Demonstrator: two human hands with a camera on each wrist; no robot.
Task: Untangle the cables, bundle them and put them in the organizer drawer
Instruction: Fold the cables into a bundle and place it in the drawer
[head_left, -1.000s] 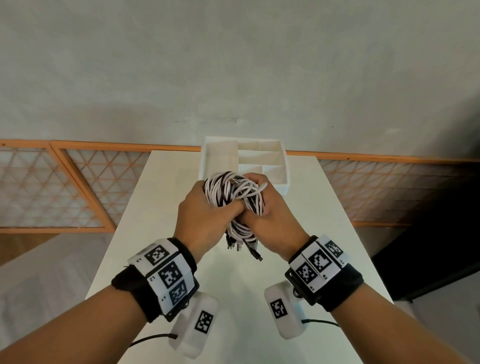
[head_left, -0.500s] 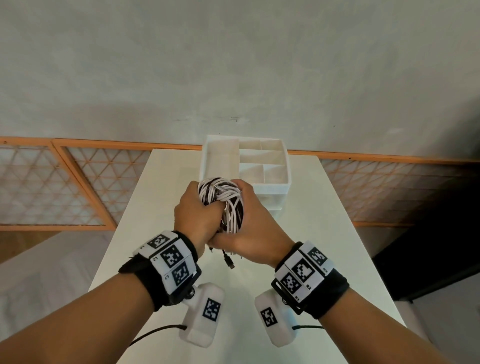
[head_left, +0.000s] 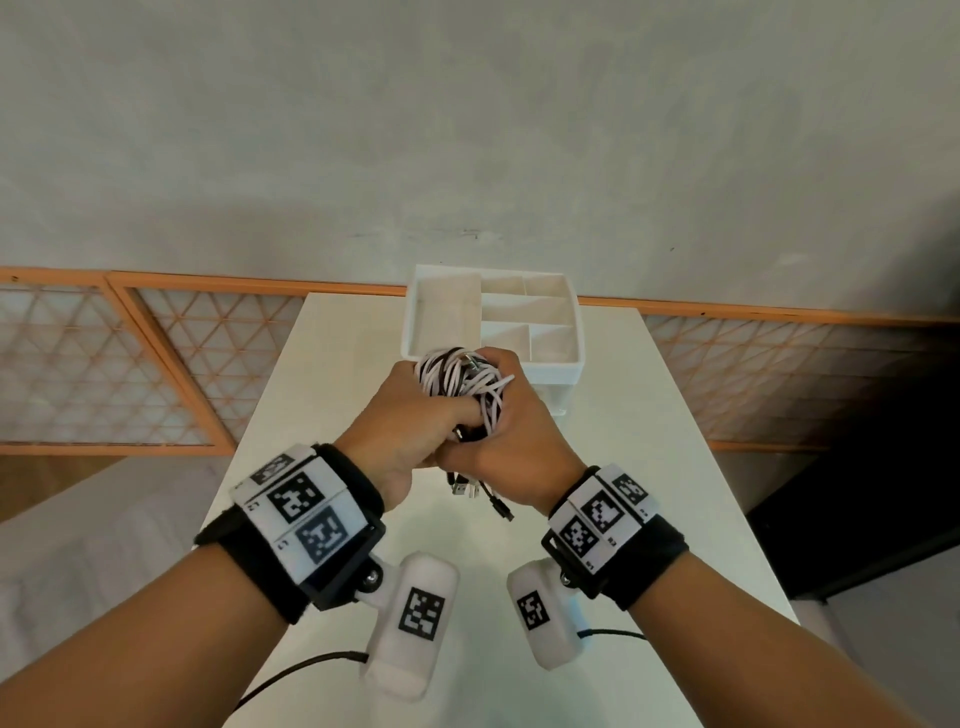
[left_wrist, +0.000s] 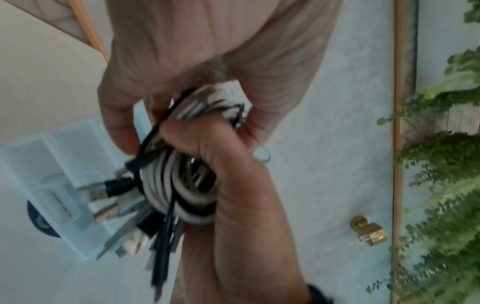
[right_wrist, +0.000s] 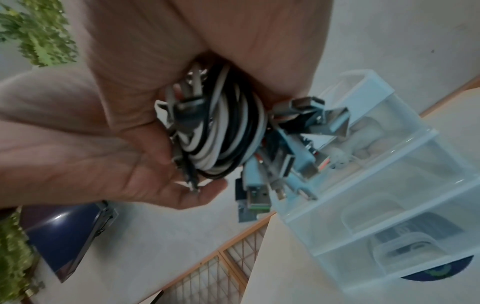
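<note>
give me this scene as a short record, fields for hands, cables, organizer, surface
left hand: grips the cable bundle
right hand: grips the same bundle
cables: white and black, coiled together, plug ends hanging below the hands
organizer: white, divided top tray, beyond the hands, drawers shut
surface: white table
bundle stored: not yet

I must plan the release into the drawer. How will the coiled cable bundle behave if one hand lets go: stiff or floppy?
Probably floppy: the cable bundle keeps its coil only because the left hand and right hand grip it. Its plug ends already dangle loose, so the loops would likely spring open. It looks light.
</note>
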